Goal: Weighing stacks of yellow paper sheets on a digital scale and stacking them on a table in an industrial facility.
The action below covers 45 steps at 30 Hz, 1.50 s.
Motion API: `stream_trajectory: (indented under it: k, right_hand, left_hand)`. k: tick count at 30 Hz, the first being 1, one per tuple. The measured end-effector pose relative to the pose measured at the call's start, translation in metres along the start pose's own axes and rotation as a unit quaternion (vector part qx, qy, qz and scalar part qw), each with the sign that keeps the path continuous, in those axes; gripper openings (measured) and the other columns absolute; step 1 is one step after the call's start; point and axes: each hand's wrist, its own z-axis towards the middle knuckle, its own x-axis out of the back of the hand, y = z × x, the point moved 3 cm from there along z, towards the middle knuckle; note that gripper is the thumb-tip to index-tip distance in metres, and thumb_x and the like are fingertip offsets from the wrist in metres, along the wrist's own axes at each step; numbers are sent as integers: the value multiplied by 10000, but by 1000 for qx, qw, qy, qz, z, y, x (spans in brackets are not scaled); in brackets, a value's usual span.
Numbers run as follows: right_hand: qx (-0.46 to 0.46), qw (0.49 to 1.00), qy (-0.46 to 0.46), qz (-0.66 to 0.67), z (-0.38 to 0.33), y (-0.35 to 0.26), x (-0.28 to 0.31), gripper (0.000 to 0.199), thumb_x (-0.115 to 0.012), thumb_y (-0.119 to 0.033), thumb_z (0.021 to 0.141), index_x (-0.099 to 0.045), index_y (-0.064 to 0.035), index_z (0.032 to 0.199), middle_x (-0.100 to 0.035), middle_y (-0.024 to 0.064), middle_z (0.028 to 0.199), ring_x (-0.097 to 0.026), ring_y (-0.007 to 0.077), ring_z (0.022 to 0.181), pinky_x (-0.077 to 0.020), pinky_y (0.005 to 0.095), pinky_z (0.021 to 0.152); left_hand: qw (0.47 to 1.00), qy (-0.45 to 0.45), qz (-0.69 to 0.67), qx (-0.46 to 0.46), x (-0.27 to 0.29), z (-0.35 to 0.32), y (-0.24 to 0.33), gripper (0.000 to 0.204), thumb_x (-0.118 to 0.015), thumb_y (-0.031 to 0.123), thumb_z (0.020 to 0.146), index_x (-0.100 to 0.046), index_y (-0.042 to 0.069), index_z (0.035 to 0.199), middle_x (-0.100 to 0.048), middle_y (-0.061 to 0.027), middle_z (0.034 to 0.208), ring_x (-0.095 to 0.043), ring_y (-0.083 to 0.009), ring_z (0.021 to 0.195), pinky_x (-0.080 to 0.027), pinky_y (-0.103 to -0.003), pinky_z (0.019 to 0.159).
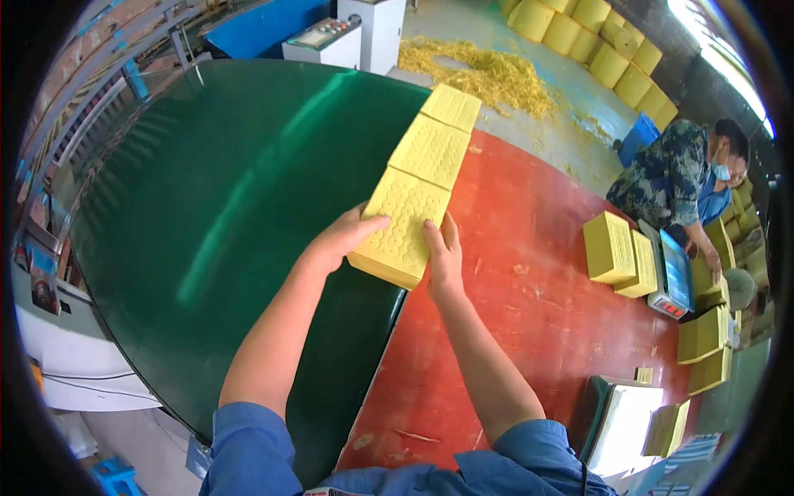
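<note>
Both your hands clamp the nearest yellow stack (pixel 399 227), left hand (pixel 343 236) on its left side, right hand (pixel 444 256) on its right, at the green belt's (pixel 207 207) edge beside the red table (pixel 529 289); two more stacks (pixel 438 132) lie behind.

- Green conveyor belt (pixel 215 207) adjoins red table (pixel 529 314).
- Loose yellow shreds (pixel 488 74) lie on the floor.
- Yellow rolls (pixel 604 41) are stacked at rear.
- A person in camouflage jacket (pixel 674 178) works beside a scale (pixel 670 281).
- Yellow stacks (pixel 616 248) stand near that scale.
</note>
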Motion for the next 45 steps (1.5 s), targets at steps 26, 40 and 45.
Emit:
stream_trajectory:
  k: [26,40,45]
  right_hand:
    - [9,972,199,-124,-409,-62,248,821,-692,-404,907,-317,27,1497,-461,247,1450,-463,293,1349,-367,386,1116]
    - [-52,975,210,47,-565,-33,327,465,-604,-308,993,-520,18,1312,-616,108,1220,-582,173,1092,-476,319,945]
    - [-193,926,115,305,-556,3,312,392,-564,-291,1009,-546,-22,1293,-644,87,1116,-616,184,1028,-494,333,901]
  left_hand:
    - [977,-202,65,-27,-297,-249,-106,621,-670,145,888,-407,-30,1423,-603,-131,1254,-578,-191,1139,-462,-345,992]
    - [767,-4,544,-340,-412,-399,-33,821,-729,154,798,-323,5,1497,-273,-271,1562,-271,-439,1442,-253,-520,1172]
    - [713,-4,637,-294,-424,-395,-94,682,-614,355,891,-412,73,1478,-286,-258,1559,-273,-479,1423,-274,-579,1137]
